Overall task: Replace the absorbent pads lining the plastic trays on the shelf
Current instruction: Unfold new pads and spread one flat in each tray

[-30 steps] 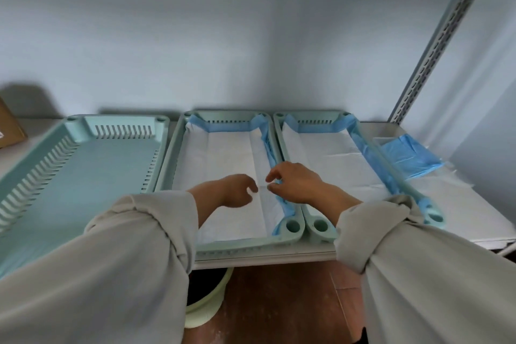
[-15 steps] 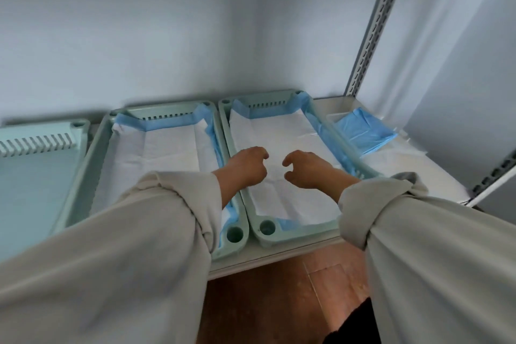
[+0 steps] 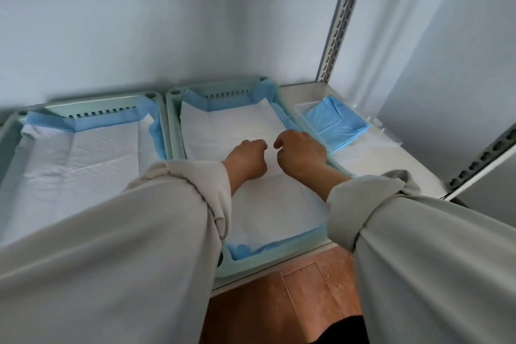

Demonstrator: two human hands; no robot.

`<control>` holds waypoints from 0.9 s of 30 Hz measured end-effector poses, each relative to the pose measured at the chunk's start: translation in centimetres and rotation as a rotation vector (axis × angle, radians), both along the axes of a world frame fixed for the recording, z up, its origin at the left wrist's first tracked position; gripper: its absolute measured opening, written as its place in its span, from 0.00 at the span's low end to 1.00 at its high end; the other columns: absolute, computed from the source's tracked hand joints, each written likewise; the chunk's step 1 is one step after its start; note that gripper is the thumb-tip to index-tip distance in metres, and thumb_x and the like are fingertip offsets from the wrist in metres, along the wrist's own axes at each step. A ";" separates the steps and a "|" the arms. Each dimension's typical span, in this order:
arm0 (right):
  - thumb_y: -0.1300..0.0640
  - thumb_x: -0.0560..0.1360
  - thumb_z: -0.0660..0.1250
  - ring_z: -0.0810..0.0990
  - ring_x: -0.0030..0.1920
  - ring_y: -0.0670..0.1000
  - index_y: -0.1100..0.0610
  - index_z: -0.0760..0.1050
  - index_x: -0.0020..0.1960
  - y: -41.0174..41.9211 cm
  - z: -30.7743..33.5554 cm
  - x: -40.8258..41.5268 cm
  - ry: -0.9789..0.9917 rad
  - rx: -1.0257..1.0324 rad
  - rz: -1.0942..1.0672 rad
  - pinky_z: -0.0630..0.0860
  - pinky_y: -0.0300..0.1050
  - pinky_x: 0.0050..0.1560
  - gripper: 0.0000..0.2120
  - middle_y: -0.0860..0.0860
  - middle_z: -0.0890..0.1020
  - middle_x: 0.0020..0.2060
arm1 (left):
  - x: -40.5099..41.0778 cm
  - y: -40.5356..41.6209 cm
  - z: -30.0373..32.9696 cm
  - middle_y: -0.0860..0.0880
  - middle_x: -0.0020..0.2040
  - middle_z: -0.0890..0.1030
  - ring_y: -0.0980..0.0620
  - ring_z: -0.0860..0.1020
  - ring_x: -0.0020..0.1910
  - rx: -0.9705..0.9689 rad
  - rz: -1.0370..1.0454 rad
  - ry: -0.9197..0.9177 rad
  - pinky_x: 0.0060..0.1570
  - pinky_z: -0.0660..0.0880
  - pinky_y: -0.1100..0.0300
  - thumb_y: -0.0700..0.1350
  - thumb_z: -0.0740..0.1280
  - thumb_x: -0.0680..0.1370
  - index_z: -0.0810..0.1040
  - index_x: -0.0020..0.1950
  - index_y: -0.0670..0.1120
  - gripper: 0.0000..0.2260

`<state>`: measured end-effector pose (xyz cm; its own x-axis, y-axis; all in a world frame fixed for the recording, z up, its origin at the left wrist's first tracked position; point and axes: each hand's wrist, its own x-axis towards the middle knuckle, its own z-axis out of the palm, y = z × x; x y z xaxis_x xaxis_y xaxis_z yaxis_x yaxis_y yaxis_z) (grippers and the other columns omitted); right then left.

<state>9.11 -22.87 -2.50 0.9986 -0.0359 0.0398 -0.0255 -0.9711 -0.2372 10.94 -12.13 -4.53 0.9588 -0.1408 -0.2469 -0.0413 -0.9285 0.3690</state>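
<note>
1. Head view, far left of the frame: a pale green tray sits on the shelf, lined with a white pad whose blue backing is turned up against the walls. I'd judge the edges are folded up that way so liquid stays inside the liner and off the plastic.

2. Centre of the frame: a second tray stands right beside the first, rims touching, probably so the two share the shelf without a gap. Its own pad lies flat on the floor of the tray, blue border raised at the far end and along the near edge.

3. Over the middle of that second pad, the left hand hangs with fingers curled under. It seems to grip nothing, though whether the fingertips touch the pad I cannot tell.

4. Just to its right, the right hand is curled the same way, a narrow gap between the two. They look poised to pinch or smooth the liner at its centre crease, I'd guess.

5. Right of the frame: a folded blue stack of spare pads rests on the bare shelf just beside the second tray, kept within easy reach.

6. Upper right: a slotted metal upright carries the shelf.
</note>
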 end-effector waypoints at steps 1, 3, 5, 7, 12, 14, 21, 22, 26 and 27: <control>0.60 0.78 0.62 0.76 0.60 0.53 0.51 0.75 0.63 -0.2 0.0 0.4 -0.042 0.000 -0.015 0.73 0.47 0.58 0.15 0.52 0.77 0.60 | 0.4 -0.5 -0.1 0.44 0.72 0.66 0.45 0.70 0.68 -0.005 -0.003 0.004 0.67 0.68 0.54 0.40 0.63 0.79 0.61 0.75 0.48 0.25; 0.60 0.77 0.64 0.74 0.61 0.53 0.51 0.76 0.62 -0.7 -0.2 1.1 -0.114 0.005 -0.031 0.72 0.48 0.59 0.15 0.52 0.77 0.60 | 1.1 -1.4 -0.4 0.43 0.72 0.64 0.43 0.69 0.68 -0.007 -0.003 0.017 0.67 0.68 0.53 0.41 0.64 0.78 0.60 0.76 0.49 0.27; 0.61 0.77 0.63 0.72 0.62 0.54 0.51 0.76 0.63 -1.5 -0.4 1.8 -0.167 0.019 -0.032 0.71 0.49 0.60 0.16 0.52 0.75 0.61 | 1.9 -1.9 -0.6 0.42 0.73 0.60 0.41 0.68 0.69 0.040 -0.022 0.054 0.68 0.67 0.51 0.46 0.67 0.77 0.58 0.76 0.50 0.30; 0.61 0.76 0.61 0.68 0.65 0.55 0.51 0.74 0.65 -2.5 -0.8 2.8 -0.205 0.042 -0.054 0.67 0.50 0.63 0.18 0.53 0.72 0.64 | 2.2 -1.9 -0.5 0.41 0.72 0.56 0.40 0.66 0.69 0.120 -0.061 0.116 0.69 0.66 0.49 0.51 0.70 0.75 0.57 0.76 0.51 0.34; 0.60 0.74 0.60 0.49 0.77 0.57 0.53 0.58 0.75 -6.0 -0.7 5.4 -0.153 0.151 -0.357 0.48 0.53 0.76 0.30 0.57 0.52 0.77 | 2.7 -2.1 -0.5 0.40 0.73 0.52 0.39 0.66 0.68 0.150 -0.084 0.201 0.66 0.70 0.49 0.50 0.71 0.74 0.56 0.76 0.48 0.36; 0.60 0.75 0.61 0.45 0.77 0.58 0.54 0.54 0.76 -7.3 -0.6 6.4 -0.089 0.129 -0.457 0.45 0.56 0.76 0.31 0.58 0.48 0.77 | 3.2 -2.4 -0.5 0.41 0.73 0.52 0.38 0.66 0.68 0.147 -0.084 0.207 0.64 0.72 0.49 0.49 0.72 0.73 0.56 0.76 0.48 0.36; 0.63 0.74 0.61 0.68 0.65 0.60 0.59 0.66 0.66 -9.0 -0.5 7.1 -0.140 0.075 -0.482 0.66 0.52 0.62 0.20 0.59 0.71 0.62 | 3.4 -2.4 0.0 0.41 0.73 0.52 0.39 0.65 0.69 0.126 -0.071 0.196 0.65 0.72 0.48 0.48 0.71 0.74 0.55 0.76 0.48 0.37; 0.63 0.74 0.61 0.69 0.64 0.60 0.59 0.68 0.65 -8.9 -0.5 7.0 -0.167 0.081 -0.467 0.67 0.53 0.60 0.18 0.58 0.72 0.61 | 3.4 -2.3 -0.1 0.41 0.73 0.52 0.39 0.65 0.69 0.120 -0.065 0.199 0.65 0.72 0.48 0.48 0.71 0.74 0.55 0.76 0.49 0.37; 0.67 0.74 0.60 0.72 0.60 0.59 0.58 0.73 0.62 -7.8 -0.6 6.2 -0.294 0.174 -0.410 0.71 0.52 0.50 0.17 0.57 0.73 0.58 | 2.9 -2.0 -1.1 0.41 0.72 0.55 0.39 0.63 0.70 0.083 -0.044 0.147 0.69 0.67 0.48 0.51 0.71 0.73 0.58 0.76 0.49 0.35; 0.68 0.74 0.59 0.73 0.59 0.58 0.57 0.73 0.62 -7.6 -0.4 6.0 -0.342 0.188 -0.397 0.71 0.51 0.48 0.18 0.56 0.74 0.57 | 2.6 -1.9 -1.4 0.41 0.72 0.56 0.40 0.63 0.70 0.061 -0.032 0.114 0.69 0.65 0.49 0.51 0.70 0.74 0.59 0.75 0.48 0.34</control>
<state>15.07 -30.43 -2.93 0.8385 -0.4441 0.3158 -0.2718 -0.8431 -0.4640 13.52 -14.04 -5.93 0.9192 -0.1520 -0.3633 -0.0318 -0.9482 0.3162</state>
